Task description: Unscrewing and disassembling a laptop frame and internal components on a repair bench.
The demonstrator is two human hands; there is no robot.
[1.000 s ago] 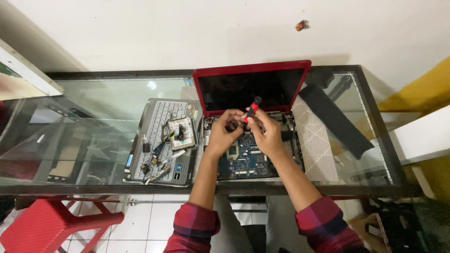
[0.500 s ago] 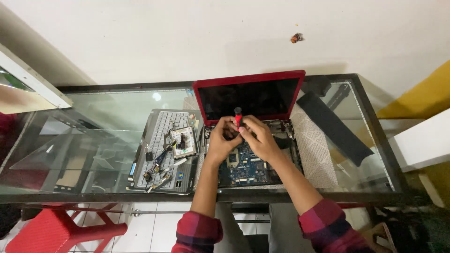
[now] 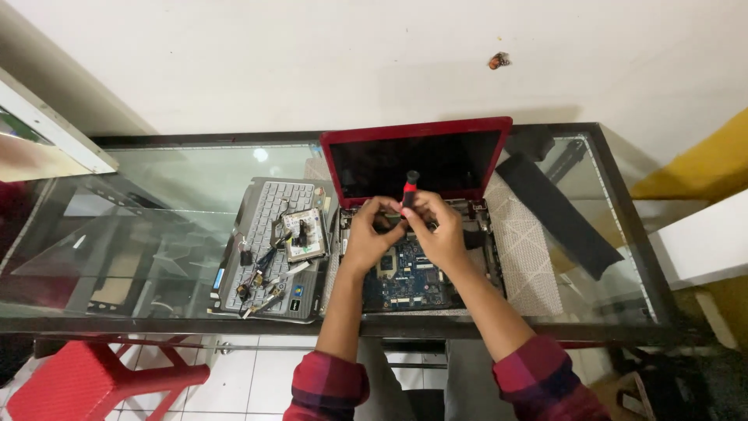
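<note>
Glass-topped surface with a dark frame, see-through, so clutter below shows blurred and hard to read. Under its front edge, a red plastic stool, cut off at the bottom-left corner. On the glass, an opened laptop: red-rimmed lid upright, dark screen, base stripped so the blue circuit board lies bare, part of it hidden by the hands. Right of it a long flat black strip lies diagonally on a pale patterned mat. Left of the laptop, a detached grey keyboard panel carries a flat metallic drive and a scatter of small parts and tools, too small to make out. Both hands meet over the rear of the laptop base, sleeves red plaid, cut off at the bottom edge. Right hand has its fingers closed round a small screwdriver, red shaft, black cap, standing near upright; tip hidden behind the fingers. Left hand is curled, fingertips pinched in beside the screwdriver's lower end; whether it actually holds anything can't be told.
</note>
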